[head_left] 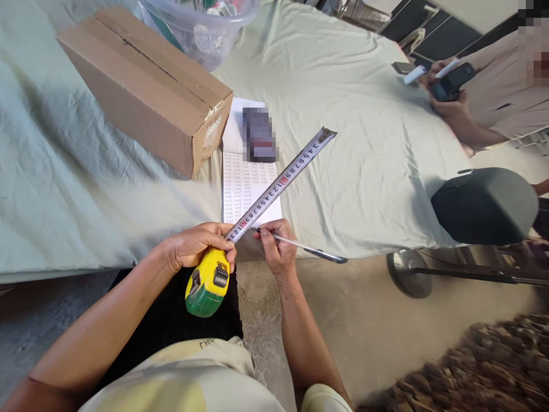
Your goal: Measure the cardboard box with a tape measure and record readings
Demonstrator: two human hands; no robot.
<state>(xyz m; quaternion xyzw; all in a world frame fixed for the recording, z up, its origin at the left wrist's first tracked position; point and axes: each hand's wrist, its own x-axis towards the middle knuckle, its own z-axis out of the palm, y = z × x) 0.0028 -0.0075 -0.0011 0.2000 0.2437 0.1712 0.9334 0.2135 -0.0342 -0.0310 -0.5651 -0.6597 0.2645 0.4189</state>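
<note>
My left hand [206, 243] is closed round the blade end of a yellow and green tape measure [208, 283], near its mouth. The metal blade sticks out up and to the right, over a sheet of paper [234, 189] with rows of handwritten figures. Between the fingers of my right hand [278, 246] is a pen [300, 245], its tip close to the blade and the paper's lower edge. A dark, blurred-out object [260, 134] lies on the upper part of the paper.
Left of the paper, a taped cardboard box [146, 91] rests on the cloth-covered surface [364, 143]. Behind it stands a clear plastic tub [206, 34] of items. At right, another person's hands [450, 103] hold a phone; a dark rounded object [484, 206] is at the edge.
</note>
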